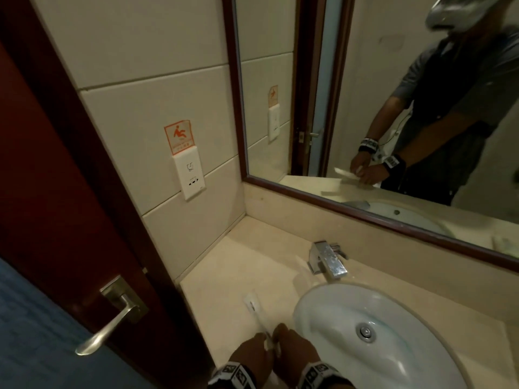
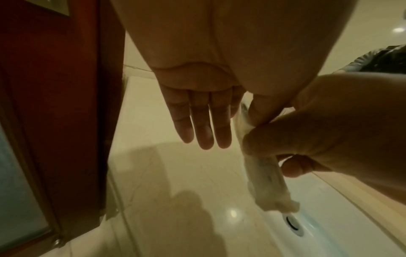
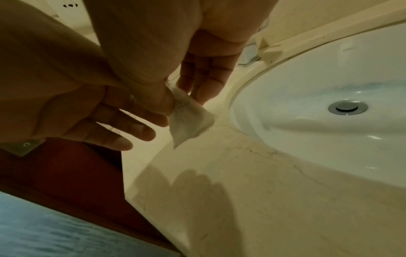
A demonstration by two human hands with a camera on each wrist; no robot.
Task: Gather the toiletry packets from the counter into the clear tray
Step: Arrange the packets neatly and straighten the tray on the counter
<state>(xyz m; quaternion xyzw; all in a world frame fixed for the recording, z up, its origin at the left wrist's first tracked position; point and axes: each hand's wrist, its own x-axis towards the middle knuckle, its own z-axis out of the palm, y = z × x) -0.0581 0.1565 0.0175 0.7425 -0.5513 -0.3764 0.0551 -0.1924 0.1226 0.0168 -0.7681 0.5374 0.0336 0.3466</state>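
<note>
A long white toiletry packet (image 1: 254, 304) is held over the counter's front left corner, between both hands. My left hand (image 1: 259, 341) pinches it with the thumb while the other fingers (image 2: 202, 125) stay straight. My right hand (image 1: 280, 336) grips the same packet (image 2: 263, 177) from the sink side, fingers curled round it. In the right wrist view the packet's crumpled end (image 3: 189, 120) sticks out below the thumb. The clear tray is not in view.
The beige counter (image 1: 238, 262) runs from the tiled wall to a white oval sink (image 1: 373, 332) with a chrome tap (image 1: 328, 261) behind it. A red-brown door frame (image 1: 92, 192) and a door handle (image 1: 112, 315) stand close on the left. A mirror (image 1: 393, 108) hangs above.
</note>
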